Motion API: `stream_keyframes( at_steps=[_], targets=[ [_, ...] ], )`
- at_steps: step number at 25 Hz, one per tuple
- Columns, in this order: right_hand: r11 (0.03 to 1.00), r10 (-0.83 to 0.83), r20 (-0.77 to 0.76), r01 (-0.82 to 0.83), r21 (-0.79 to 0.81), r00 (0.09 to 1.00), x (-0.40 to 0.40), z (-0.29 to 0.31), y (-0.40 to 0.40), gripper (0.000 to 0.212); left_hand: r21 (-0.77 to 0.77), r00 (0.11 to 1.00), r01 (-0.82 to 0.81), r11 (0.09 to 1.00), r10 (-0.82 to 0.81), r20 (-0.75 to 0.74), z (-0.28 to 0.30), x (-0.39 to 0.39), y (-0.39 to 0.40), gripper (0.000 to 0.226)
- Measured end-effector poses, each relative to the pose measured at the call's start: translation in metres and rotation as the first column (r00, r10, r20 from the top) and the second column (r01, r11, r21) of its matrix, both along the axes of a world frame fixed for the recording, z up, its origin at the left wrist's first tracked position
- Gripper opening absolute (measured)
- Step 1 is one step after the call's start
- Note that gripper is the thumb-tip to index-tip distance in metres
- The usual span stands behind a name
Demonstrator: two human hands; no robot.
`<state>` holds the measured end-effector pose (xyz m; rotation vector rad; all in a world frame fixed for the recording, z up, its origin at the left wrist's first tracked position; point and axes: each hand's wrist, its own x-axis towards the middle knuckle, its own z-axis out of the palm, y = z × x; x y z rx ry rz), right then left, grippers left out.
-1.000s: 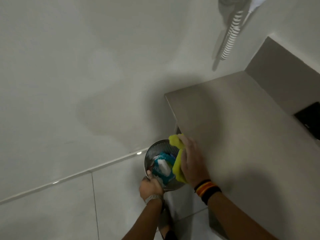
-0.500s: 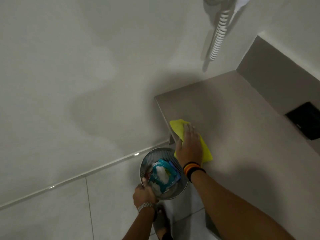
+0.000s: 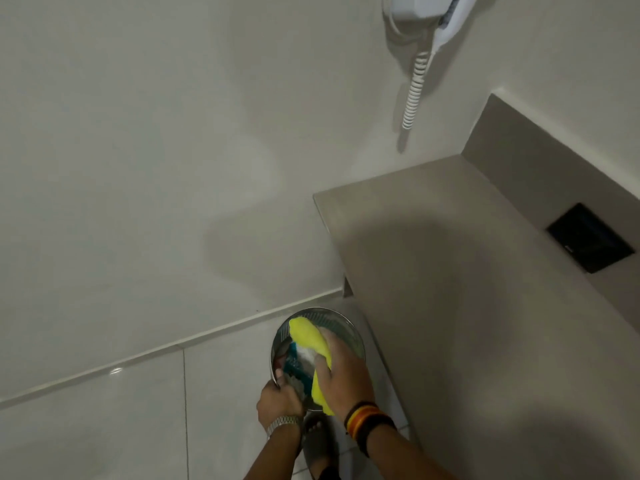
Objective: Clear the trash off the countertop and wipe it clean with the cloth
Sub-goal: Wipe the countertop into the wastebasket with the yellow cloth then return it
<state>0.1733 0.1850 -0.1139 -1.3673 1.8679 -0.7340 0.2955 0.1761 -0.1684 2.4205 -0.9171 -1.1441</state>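
Note:
A round metal trash bin [image 3: 343, 323] is held beside the countertop's left edge, below its level. My left hand [image 3: 280, 400] grips the bin's near rim. My right hand [image 3: 343, 370] holds the yellow cloth [image 3: 308, 336] over the bin's mouth, off the counter. Inside the bin lie blue and white wrappers [image 3: 294, 362], partly hidden by the cloth. The beige countertop [image 3: 485, 306] stretches to the right, and I see nothing lying on it.
A white wall-mounted hair dryer [image 3: 422, 8] with a coiled cord [image 3: 414, 91] hangs above the counter's far end. A black wall plate [image 3: 590, 237] sits in the backsplash at right. White tiled wall and floor lie to the left. My sandalled foot [image 3: 317, 441] is under the bin.
My right hand swept the yellow cloth from the countertop's left edge back over the bin's mouth. The left hand kept hold of the bin's rim.

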Motion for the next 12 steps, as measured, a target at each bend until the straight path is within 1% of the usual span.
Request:
stream_keyframes(
  at_steps=[3,4,7,9,12],
  targets=[
    [0.991,-0.113,0.028,0.11,0.074,0.993,0.005,-0.011,0.055,0.046,-0.003,0.997,-0.074,0.997,0.074,0.011,-0.003,0.001,0.051,0.05],
    [0.985,-0.157,0.073,0.15,0.082,0.985,0.007,-0.02,0.072,0.045,0.006,0.995,-0.103,0.995,0.103,0.012,-0.009,0.003,0.069,0.05],
    [0.953,-0.273,0.211,0.234,0.192,0.939,0.009,-0.063,0.108,0.042,0.043,0.976,-0.217,0.975,0.218,-0.025,-0.042,0.015,0.117,0.054],
    [0.903,-0.409,0.302,0.334,0.272,0.861,0.013,-0.093,0.128,0.039,0.079,0.97,-0.241,0.967,0.24,0.029,-0.064,0.03,0.141,0.051],
    [0.812,-0.573,0.373,0.442,0.382,0.73,0.015,-0.13,0.14,0.015,0.09,0.967,-0.255,0.963,0.256,-0.002,-0.1,0.043,0.157,0.05]
  ],
)
